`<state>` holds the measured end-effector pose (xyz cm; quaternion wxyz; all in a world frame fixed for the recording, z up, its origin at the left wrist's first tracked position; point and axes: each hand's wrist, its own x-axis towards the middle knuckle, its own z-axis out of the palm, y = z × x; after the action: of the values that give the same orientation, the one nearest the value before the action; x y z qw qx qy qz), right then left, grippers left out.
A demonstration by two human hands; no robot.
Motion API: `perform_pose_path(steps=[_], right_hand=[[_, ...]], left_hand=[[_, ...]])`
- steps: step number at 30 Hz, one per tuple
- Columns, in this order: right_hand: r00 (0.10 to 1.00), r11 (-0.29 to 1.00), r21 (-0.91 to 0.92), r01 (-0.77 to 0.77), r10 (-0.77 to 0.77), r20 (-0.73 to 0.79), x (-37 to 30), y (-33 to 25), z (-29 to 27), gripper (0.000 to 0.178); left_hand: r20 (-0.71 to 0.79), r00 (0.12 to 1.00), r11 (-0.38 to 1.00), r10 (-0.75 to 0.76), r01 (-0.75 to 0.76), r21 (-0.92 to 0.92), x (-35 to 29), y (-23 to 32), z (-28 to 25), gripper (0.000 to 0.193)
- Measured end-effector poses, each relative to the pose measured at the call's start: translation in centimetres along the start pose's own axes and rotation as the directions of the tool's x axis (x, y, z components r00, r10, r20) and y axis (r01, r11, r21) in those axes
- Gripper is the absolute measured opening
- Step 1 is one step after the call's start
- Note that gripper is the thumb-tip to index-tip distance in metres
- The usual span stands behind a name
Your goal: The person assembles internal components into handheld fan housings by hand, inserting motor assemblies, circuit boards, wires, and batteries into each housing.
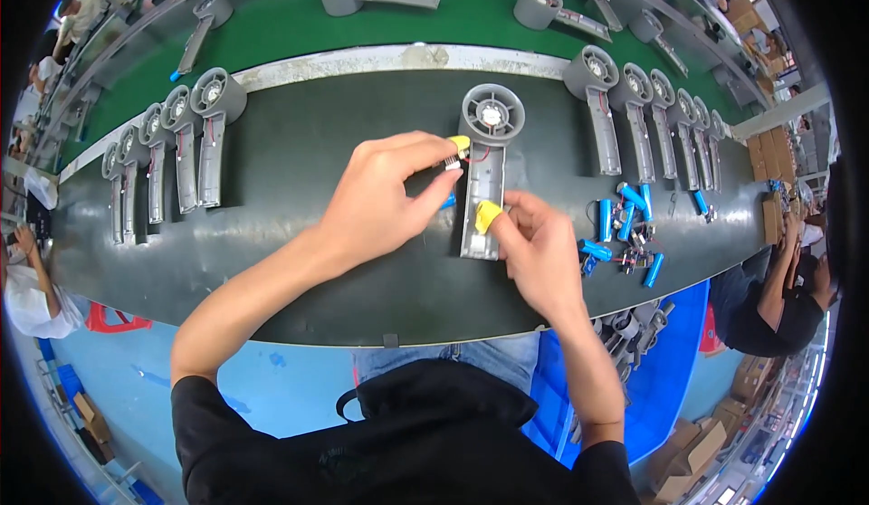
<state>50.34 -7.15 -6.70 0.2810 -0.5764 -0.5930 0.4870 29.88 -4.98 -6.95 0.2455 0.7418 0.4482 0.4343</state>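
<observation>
A grey handheld fan half-shell [484,166] lies on the dark workbench [299,170], round fan head away from me, handle toward me. My left hand [385,197] pinches a small silvery part with red wires beside the handle's upper end; a yellow finger cot shows at its fingertip and a blue battery cell [450,201] peeks out beneath the fingers. My right hand [534,242] rests on the handle's lower end, its yellow-capped fingertip pressing the shell.
Rows of similar grey fan shells [181,143] lie left and right [647,116]. A pile of blue battery cells with wires [625,229] sits to the right. More shells ride a green belt [299,21] beyond. Other people work at both sides. A blue bin of parts [634,342] stands below right.
</observation>
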Motion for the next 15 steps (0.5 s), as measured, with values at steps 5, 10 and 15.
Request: perform_pose_path(steps=[5, 10, 15], right_hand=[[0.993, 0.969, -0.218, 0.120, -0.114, 0.041, 8.4, -2.0, -1.5, 0.026], [0.975, 0.855, -0.474, 0.211, -0.222, 0.035, 19.1, -5.0, -2.2, 0.034], [0.943, 0.876, -0.349, 0.332, -0.304, 0.134, 27.5, -6.5, 1.1, 0.033]], left_hand=[[-0.051, 0.947, 0.934, -0.318, 0.303, -0.187, 5.3, -3.9, 0.2, 0.026], [-0.247, 0.964, 0.963, -0.098, 0.154, 0.219, 13.1, -8.0, -1.1, 0.024], [-0.371, 0.925, 0.851, 0.084, 0.127, 0.509, 16.2, -12.4, -4.2, 0.025]])
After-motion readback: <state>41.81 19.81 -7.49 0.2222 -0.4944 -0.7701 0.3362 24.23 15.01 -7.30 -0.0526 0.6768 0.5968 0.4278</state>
